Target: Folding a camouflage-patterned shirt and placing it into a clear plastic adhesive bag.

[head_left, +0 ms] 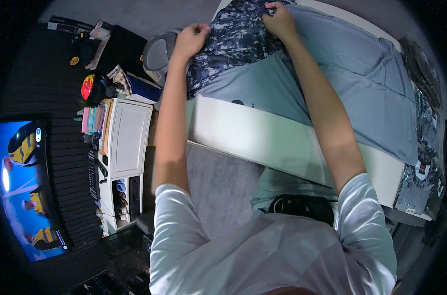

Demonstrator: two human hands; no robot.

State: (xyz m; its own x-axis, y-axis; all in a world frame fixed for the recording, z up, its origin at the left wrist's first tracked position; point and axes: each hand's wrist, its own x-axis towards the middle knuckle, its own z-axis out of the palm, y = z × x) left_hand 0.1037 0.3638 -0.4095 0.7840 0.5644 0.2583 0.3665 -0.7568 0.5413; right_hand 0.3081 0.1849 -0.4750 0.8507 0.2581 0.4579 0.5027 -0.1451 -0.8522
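Note:
A dark grey-blue camouflage garment [235, 37] lies at the far left part of the white table [248, 125], its upper end cut off by the picture's edge. At its left border, my left hand [191, 40] has thumb and fingers closed on the cloth. My right hand [281, 22] pinches the garment's right side near the far edge, thumb and forefinger together. Under and beside the camouflage cloth spreads plain grey-blue fabric [356, 64], smooth with a few creases. One grey part [262, 86] hangs toward the table's near side, below my hands.
Clear-bagged folded garments [422, 142] are stacked at the table's right end. Left of the table stand a grey bin [159, 54] and a white cabinet [130, 137] with books and boxes. A lit screen [31, 191] hangs on the dark slatted wall.

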